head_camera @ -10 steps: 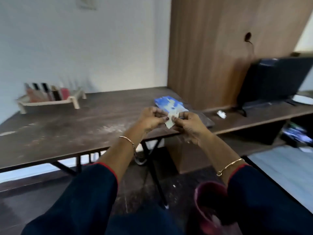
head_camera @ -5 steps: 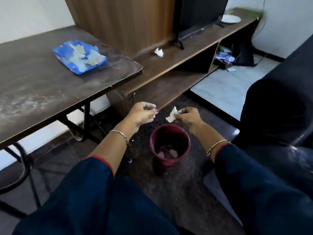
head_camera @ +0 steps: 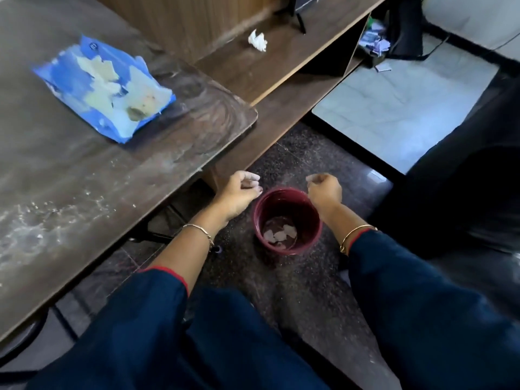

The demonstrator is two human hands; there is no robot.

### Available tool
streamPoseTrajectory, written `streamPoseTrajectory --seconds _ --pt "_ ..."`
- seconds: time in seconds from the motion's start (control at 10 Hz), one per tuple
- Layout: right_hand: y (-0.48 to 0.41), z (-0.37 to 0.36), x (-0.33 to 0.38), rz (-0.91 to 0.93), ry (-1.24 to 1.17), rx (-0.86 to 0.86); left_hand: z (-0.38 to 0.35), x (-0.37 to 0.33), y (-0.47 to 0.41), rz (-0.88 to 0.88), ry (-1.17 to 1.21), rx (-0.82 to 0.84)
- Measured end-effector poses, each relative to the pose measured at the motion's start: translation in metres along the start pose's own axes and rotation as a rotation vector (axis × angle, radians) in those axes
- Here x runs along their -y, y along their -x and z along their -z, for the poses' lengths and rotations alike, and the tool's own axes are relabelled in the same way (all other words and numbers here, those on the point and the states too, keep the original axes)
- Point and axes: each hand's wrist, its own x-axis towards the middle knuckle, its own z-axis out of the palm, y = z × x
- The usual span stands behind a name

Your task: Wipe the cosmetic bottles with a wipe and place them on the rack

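Since half a second earlier the white wipe scrap had gone from the right hand [head_camera: 325,191], both hands had dropped closer to the red bin [head_camera: 308,218], and the view had tilted further down. Left hand [head_camera: 239,191] hung just left of the bin rim, fingers loosely curled, gripping nothing. The right hand sat over the rim's right edge, back to camera, fingers curled under with thumb near the fingertips; no scrap showed, but cannot tell if the grip was fully released. Pale wipe scraps [head_camera: 278,235] lay on the bin bottom. The bin stood on the dark speckled floor between the two forearms. Blue wipe pack [head_camera: 104,88] lay flat on the scuffed brown table [head_camera: 70,178], near its right corner, well apart from the hands, with torn pale patches on its top. A crumpled white tissue [head_camera: 258,40] sat on the low wooden shelf [head_camera: 281,63] behind the table. Thin gold bracelet on each wrist, dark blue sleeves with red trim.
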Motion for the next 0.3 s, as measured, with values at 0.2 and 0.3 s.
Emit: streamPoseTrajectory --seconds 0.2,0.3 --pt "0.039 0.052 0.138 0.244 -0.058 -0.093 0.009 -0.116 0.036 -0.183 -0.006 0.072" --pt "0.058 0.072 0.211 0.368 -0.039 -0.063 0.038 -0.18 0.051 -0.27 -0.013 -0.033"
